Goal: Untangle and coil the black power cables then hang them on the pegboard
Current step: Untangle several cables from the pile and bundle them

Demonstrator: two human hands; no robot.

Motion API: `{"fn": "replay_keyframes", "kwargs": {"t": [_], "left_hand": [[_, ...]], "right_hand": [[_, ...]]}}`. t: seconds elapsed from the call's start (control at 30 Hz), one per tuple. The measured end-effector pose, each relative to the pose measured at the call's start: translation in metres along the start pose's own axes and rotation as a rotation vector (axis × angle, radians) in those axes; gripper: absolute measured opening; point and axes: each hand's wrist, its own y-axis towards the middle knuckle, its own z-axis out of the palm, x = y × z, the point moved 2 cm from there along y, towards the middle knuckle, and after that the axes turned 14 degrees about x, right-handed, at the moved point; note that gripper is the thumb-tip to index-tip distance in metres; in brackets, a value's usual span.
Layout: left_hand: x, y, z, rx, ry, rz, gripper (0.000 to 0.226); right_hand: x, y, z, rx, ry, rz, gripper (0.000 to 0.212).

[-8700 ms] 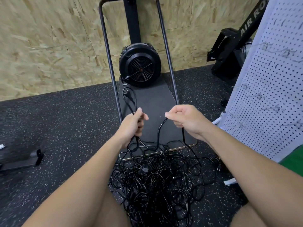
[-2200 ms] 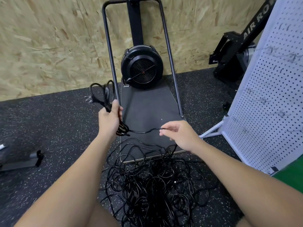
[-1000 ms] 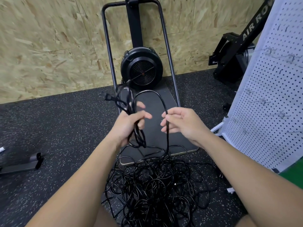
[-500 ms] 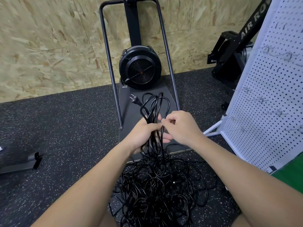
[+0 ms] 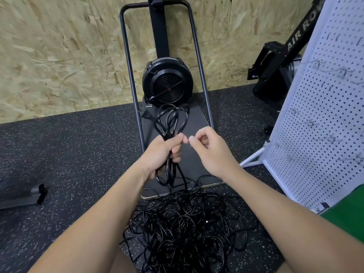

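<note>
Left hand [image 5: 163, 154] is clenched around the middle of a half-made coil [image 5: 171, 123], with several loops fanning up above the fist and a plug [image 5: 146, 115] sticking out at the top left of them. Below the fist, short loops hang down, and one strand runs on into the tangled pile of black power cables [image 5: 183, 225] lying on the speckled rubber floor [image 5: 69, 154]. Right hand [image 5: 208, 148] is just beside the left, fingers loosely curled, and I cannot see any cable in it; it appears to hold nothing at this moment.

Most of the risk sits in that single strand joining coil and pile. If it is pulled hard while it threads through other loops, it will likely tighten knots in the heap rather than free itself, or drag neighbouring cables up with it. The loops above the fist look uneven, so with only one hand holding them, some could slip out and the coil would open up. A further wrap laid without a matching twist may kink or figure-eight the bundle. The loose plug could also swing and catch on a loop.

Off to the right stands the white pegboard [image 5: 323, 125], its wire hooks bare as far as I can tell, so no cable hangs there yet. A floppy, unbound coil may slide off such a hook.
</note>
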Motion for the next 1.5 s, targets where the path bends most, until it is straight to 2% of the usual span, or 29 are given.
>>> {"fn": "replay_keyframes", "kwargs": {"t": [0.07, 0.1, 0.13, 0.2, 0.27, 0.33, 0.47, 0.5, 0.6, 0.67, 0.73, 0.87, 0.93, 1.03, 1.1, 1.2, 1.33, 1.43, 1.5], "left_hand": [[-0.01, 0.005, -0.002, -0.054, -0.153, 0.126, 0.021], [-0.017, 0.008, -0.003, -0.051, -0.251, 0.204, 0.018], [-0.024, 0.011, -0.005, -0.037, -0.363, 0.278, 0.017], [-0.033, 0.015, -0.016, -0.02, -0.585, 0.381, 0.017], [-0.036, 0.013, -0.036, 0.009, -0.757, 0.425, 0.019], [-0.034, 0.01, -0.052, 0.009, -0.823, 0.424, 0.021], [-0.033, 0.005, -0.067, 0.023, -0.905, 0.441, 0.02], [-0.034, 0.004, -0.069, 0.033, -0.952, 0.452, 0.018], [-0.039, 0.0, -0.076, 0.014, -1.072, 0.496, 0.018], [-0.04, -0.003, -0.081, 0.001, -1.11, 0.508, 0.02], [-0.037, -0.006, -0.087, 0.01, -1.104, 0.48, 0.021], [-0.032, -0.012, -0.091, 0.081, -0.928, 0.316, 0.017], [-0.027, -0.012, -0.084, 0.013, -0.624, 0.148, 0.02], [-0.013, -0.01, -0.06, -0.108, -0.08, -0.043, 0.02], [-0.003, -0.007, -0.038, -0.121, 0.134, -0.129, 0.022], [0.008, -0.004, -0.008, -0.077, 0.203, -0.185, 0.029], [0.013, 0.001, 0.016, 0.044, 0.23, -0.137, 0.029], [0.012, 0.003, 0.015, 0.004, 0.241, -0.117, 0.031], [0.008, 0.003, 0.01, -0.042, 0.191, -0.074, 0.031]], "right_hand": [[-0.006, 0.0, 0.011, 0.22, 0.117, 0.141, 0.059], [-0.008, -0.002, 0.018, 0.35, 0.168, 0.198, 0.068], [-0.011, -0.006, 0.023, 0.456, 0.199, 0.228, 0.069], [-0.015, -0.013, 0.025, 0.56, 0.169, 0.223, 0.054], [-0.018, -0.016, 0.024, 0.57, 0.151, 0.188, 0.037], [-0.023, -0.018, 0.02, 0.548, 0.167, 0.165, 0.025], [-0.03, -0.013, 0.007, 0.512, 0.116, 0.201, 0.017], [-0.033, -0.013, 0.003, 0.582, 0.126, 0.234, 0.017], [-0.041, -0.018, -0.001, 0.937, 0.078, 0.327, 0.024], [-0.049, -0.018, 0.0, 1.037, 0.053, 0.339, 0.026], [-0.053, -0.015, -0.002, 0.943, 0.09, 0.363, 0.026], [-0.046, -0.005, -0.023, 0.507, 0.108, 0.337, 0.02], [-0.035, -0.002, -0.033, 0.357, 0.103, 0.258, 0.013], [-0.011, 0.0, -0.037, 0.242, 0.118, 0.127, 0.005], [-0.001, 0.001, -0.036, 0.162, 0.117, 0.074, 0.005], [0.002, 0.003, -0.034, 0.058, 0.161, 0.036, 0.011], [-0.004, 0.006, -0.035, -0.029, 0.274, 0.037, 0.019], [-0.006, 0.005, -0.038, -0.009, 0.367, 0.038, 0.022], [-0.011, 0.003, -0.037, 0.092, 0.339, 0.092, 0.031]]}}
